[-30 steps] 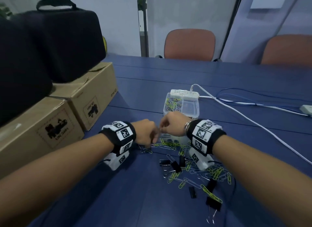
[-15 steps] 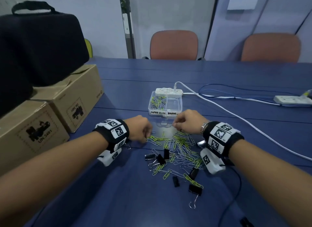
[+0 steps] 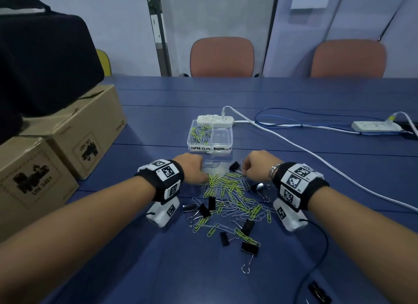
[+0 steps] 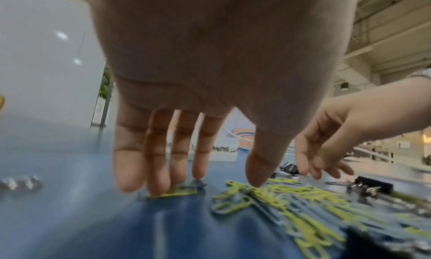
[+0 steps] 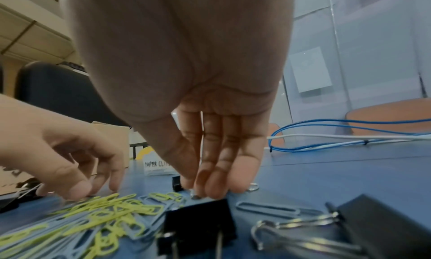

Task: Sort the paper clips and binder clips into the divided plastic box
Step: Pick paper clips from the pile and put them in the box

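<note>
The clear divided box (image 3: 226, 135) stands beyond my hands; its left compartment holds paper clips (image 3: 200, 134) and its right one shows nothing inside. A pile of yellow-green and grey paper clips (image 3: 233, 197) lies between my wrists, with black binder clips (image 3: 249, 248) scattered through it. My left hand (image 4: 205, 185) points its straight fingers down, the fingertips (image 4: 158, 185) pressing one yellow clip (image 4: 182, 192) on the table. My right hand (image 5: 205, 191) also reaches down with straight fingers to the table, the thumb beside a small binder clip (image 5: 176, 184). Neither hand lifts anything.
Two cardboard boxes (image 3: 74, 145) and a black case (image 3: 45, 61) fill the left side. A white power strip (image 3: 214, 120) sits right behind the box, with white cable (image 3: 294, 145) and blue cable (image 3: 294, 111) running right to another strip (image 3: 375, 126). Two chairs (image 3: 221, 57) stand beyond the table.
My hands, held together just in front of the box a second ago, have parted and dropped onto the far edge of the clip pile. My head has tilted, shifting the view.
</note>
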The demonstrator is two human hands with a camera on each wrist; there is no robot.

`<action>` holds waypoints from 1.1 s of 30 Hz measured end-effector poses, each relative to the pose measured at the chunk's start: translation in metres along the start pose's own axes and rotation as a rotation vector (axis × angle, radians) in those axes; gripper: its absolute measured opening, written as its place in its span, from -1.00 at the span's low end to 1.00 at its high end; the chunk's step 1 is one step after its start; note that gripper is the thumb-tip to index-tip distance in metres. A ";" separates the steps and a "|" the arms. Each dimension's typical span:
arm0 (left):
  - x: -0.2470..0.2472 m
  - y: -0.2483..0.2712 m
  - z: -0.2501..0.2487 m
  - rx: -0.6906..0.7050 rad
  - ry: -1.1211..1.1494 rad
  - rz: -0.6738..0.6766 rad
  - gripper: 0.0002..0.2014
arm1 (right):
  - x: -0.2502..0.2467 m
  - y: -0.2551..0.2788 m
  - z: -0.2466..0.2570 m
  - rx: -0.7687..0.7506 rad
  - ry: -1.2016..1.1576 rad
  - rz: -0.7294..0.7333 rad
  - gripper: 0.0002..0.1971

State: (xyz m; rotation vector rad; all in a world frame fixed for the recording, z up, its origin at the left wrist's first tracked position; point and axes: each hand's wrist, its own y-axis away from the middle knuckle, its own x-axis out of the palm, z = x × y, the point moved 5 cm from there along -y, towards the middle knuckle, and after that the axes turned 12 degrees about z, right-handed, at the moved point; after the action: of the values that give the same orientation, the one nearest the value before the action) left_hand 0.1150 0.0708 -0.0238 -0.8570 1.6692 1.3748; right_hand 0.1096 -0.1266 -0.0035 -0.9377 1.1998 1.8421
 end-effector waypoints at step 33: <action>-0.009 -0.006 -0.048 0.205 0.128 0.064 -0.44 | 0.021 0.000 0.028 -0.037 0.210 0.081 -0.57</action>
State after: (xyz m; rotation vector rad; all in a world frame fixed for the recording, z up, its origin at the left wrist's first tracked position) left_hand 0.1168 0.0228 -0.0140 -0.7926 1.9132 1.1857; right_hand 0.0954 -0.0968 -0.0134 -1.1406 1.3511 1.8700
